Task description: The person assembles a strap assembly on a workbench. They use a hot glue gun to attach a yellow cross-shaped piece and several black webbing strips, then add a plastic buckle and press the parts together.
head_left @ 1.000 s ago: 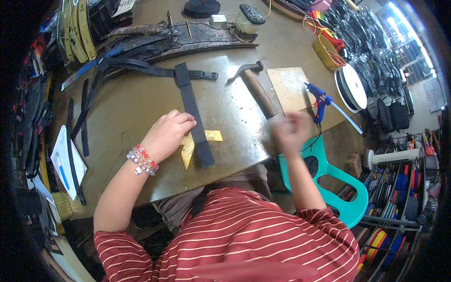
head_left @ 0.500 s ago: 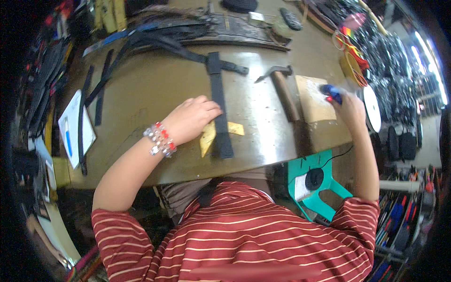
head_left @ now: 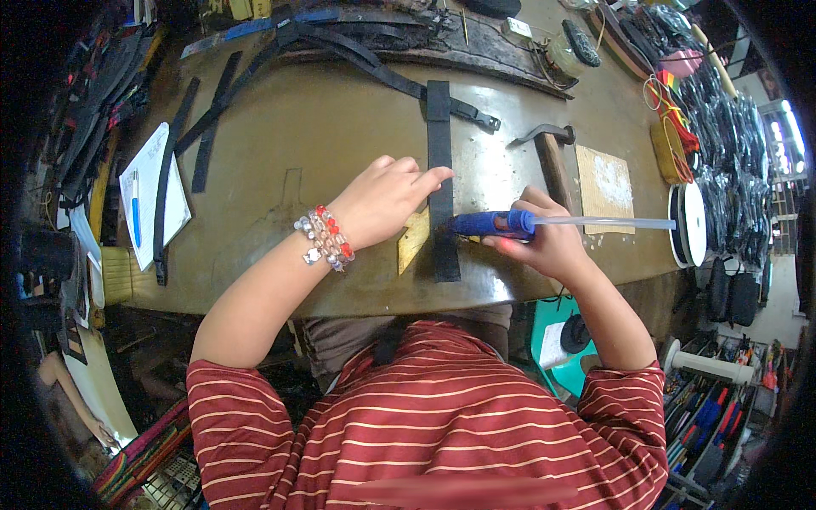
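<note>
A wide black webbing strap (head_left: 439, 195) lies lengthwise on the table in front of me, its upper end crossing a thinner black strap with a buckle (head_left: 488, 121). My left hand (head_left: 387, 200) is closed at the wide strap's left edge, one digit reaching onto it; the other fingertips are hidden. Yellow pieces (head_left: 413, 244) show beside the wide strap, by my left palm and under the glue gun's front. My right hand (head_left: 544, 236) grips a blue glue gun (head_left: 501, 223), a long clear glue stick (head_left: 608, 222) jutting out behind. The gun's nozzle end is over the wide strap.
Right of my hands lie a hammer (head_left: 554, 161), a glue-smeared cardboard piece (head_left: 605, 189) and a white spool (head_left: 695, 223). Paper with a blue pen (head_left: 136, 212) lies left. A dark long board (head_left: 476, 64) spans the back. Below the table edge stands a green stool (head_left: 544, 336).
My right hand has brought the glue gun leftward from the cardboard to the wide strap. My left hand stays at that strap. The view has shifted slightly.
</note>
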Motion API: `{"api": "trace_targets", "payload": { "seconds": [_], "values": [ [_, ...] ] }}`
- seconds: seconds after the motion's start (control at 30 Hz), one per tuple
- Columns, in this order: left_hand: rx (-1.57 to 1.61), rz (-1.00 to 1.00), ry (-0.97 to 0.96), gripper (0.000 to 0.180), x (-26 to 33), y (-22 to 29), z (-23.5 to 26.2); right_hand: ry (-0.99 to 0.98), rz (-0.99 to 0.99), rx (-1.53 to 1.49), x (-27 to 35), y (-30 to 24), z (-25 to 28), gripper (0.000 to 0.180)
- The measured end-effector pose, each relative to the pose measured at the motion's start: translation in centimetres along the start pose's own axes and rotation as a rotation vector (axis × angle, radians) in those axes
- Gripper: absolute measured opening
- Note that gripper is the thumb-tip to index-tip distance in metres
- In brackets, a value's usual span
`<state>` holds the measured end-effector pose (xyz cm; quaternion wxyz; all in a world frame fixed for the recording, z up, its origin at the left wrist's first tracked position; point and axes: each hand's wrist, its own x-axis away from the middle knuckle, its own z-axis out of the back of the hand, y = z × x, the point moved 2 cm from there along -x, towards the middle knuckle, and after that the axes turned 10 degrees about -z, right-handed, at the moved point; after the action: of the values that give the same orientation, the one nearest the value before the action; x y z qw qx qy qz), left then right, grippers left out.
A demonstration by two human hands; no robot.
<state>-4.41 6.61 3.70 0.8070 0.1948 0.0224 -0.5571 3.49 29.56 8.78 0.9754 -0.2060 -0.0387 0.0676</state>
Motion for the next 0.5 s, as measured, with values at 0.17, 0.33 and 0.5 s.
{"api": "trace_targets", "payload": {
  "seconds": [0.17, 0.33, 0.5],
  "values": [
    [0.019, 0.002, 0.008, 0.042, -0.1, 0.1, 0.1, 0.190, 0.009, 0.043, -0.8, 0.5, -0.8, 0.042],
    [-0.014, 0.000, -0.010, 0.040, -0.2, 0.2, 0.2, -0.045, -0.051, 0.063, 0.8, 0.0, -0.1, 0.036],
    [-0.012, -0.014, -0.012, 0.039, -0.3, 0.3, 0.3, -0.147, -0.034, -0.035, 1.0, 0.0, 0.5, 0.035]
  ]
}}
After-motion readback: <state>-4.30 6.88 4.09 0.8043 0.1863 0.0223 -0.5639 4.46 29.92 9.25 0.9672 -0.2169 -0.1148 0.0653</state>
